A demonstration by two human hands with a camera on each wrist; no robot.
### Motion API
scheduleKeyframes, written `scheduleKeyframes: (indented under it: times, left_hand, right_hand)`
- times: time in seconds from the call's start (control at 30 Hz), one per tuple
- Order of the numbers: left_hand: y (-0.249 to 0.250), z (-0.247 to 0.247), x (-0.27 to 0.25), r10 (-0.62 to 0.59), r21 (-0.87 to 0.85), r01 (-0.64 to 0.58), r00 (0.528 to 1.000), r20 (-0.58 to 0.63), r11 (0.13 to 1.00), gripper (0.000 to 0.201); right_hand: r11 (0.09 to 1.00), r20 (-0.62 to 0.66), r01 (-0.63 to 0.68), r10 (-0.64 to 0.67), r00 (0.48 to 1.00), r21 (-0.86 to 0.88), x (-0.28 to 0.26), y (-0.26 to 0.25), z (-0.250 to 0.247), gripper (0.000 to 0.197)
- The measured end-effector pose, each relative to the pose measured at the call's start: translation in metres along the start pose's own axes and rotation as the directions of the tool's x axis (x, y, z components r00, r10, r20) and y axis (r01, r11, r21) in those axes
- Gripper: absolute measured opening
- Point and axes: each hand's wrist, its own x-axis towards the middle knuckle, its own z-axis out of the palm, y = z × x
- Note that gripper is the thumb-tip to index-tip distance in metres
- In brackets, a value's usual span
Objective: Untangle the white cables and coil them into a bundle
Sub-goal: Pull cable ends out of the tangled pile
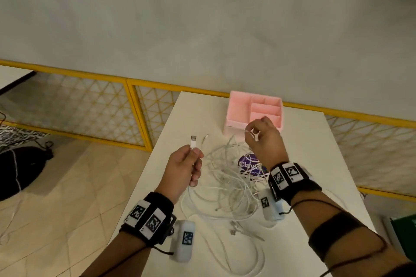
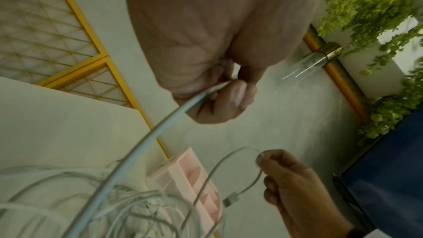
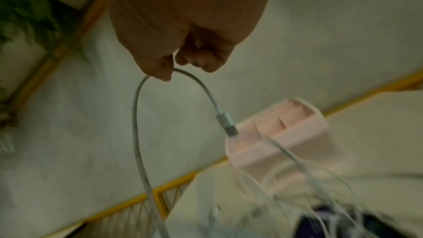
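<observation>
Fingers of the left hand point(image 1: 183, 167) pinch 1 plug end; the right hand point(image 1: 263, 139) pinches another cable above the cables point(image 1: 227, 184) tangled on the table point(image 1: 315, 141). Draw ends apart slowly, avoiding tightening knots.

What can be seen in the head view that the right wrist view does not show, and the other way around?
Only the head view shows the left hand gripping a cable below its USB plug, plus the whole tangle on the table. Only the right wrist view shows the small plug dangling from the loop that the right hand pinches. Both show the pink organizer.
</observation>
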Motion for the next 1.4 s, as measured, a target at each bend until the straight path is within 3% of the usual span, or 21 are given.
scheduleKeyframes:
  times: [0.07,0.13,0.2,0.33,0.43,0.5,0.7,1.03,1.13,1.23,1.4]
  left_hand:
    - [0.007,0.006,0.003,0.043,-0.026,-0.043,0.999,-0.007,0.999,0.023]
    - [0.014,0.013,0.005,0.081,-0.042,-0.081,0.997,-0.005,0.996,0.023]
    - [0.02,0.02,0.007,0.124,-0.056,-0.123,0.992,0.006,0.991,0.023]
    - [0.026,0.036,0.012,0.173,-0.073,-0.172,0.985,0.002,0.982,0.024]
    - [0.025,0.046,0.017,0.166,-0.096,-0.165,0.986,0.005,0.982,0.026]
    - [0.024,0.053,0.018,0.126,-0.164,-0.12,0.992,0.023,0.979,0.028]
    - [0.025,0.07,0.021,0.008,-0.346,0.008,0.999,0.043,0.938,0.032]
    - [0.008,0.07,0.028,-0.084,-0.258,0.089,0.996,0.029,0.962,0.034]
    - [0.011,0.069,0.029,-0.118,-0.409,0.103,0.993,-0.012,0.906,0.032]
    - [0.025,0.055,0.033,-0.091,-0.543,0.036,0.993,-0.075,0.839,0.035]
    - [0.053,0.02,0.034,-0.007,-0.61,-0.051,0.996,-0.094,0.791,0.033]
  right_hand:
    - [0.998,-0.023,-0.003,0.004,1.0,0.063,0.009,-0.017,-0.02,0.01]
    - [0.994,0.032,-0.033,0.03,0.999,0.101,0.012,-0.028,-0.034,0.008]
    - [0.965,0.049,-0.066,0.056,0.997,0.252,0.012,-0.035,-0.044,0.008]
    - [0.786,0.009,-0.074,0.086,0.996,0.613,0.005,-0.05,-0.055,0.023]
    - [0.621,0.009,-0.094,0.139,0.99,0.778,-0.008,-0.061,-0.052,0.01]
    - [0.601,0.038,-0.113,0.136,0.99,0.791,-0.018,-0.065,-0.045,0.009]
    - [0.675,0.258,-0.242,0.078,0.963,0.697,-0.054,-0.056,-0.008,0.006]
    - [0.766,0.385,-0.295,0.067,0.921,0.572,-0.079,-0.051,0.001,0.012]
    - [0.897,0.42,-0.23,0.056,0.906,0.377,-0.088,-0.037,0.006,0.016]
    - [0.985,0.39,-0.148,0.103,0.915,0.087,-0.097,0.002,0.01,0.007]
    - [0.93,0.219,-0.34,0.364,0.905,-0.141,-0.104,0.073,0.002,0.024]
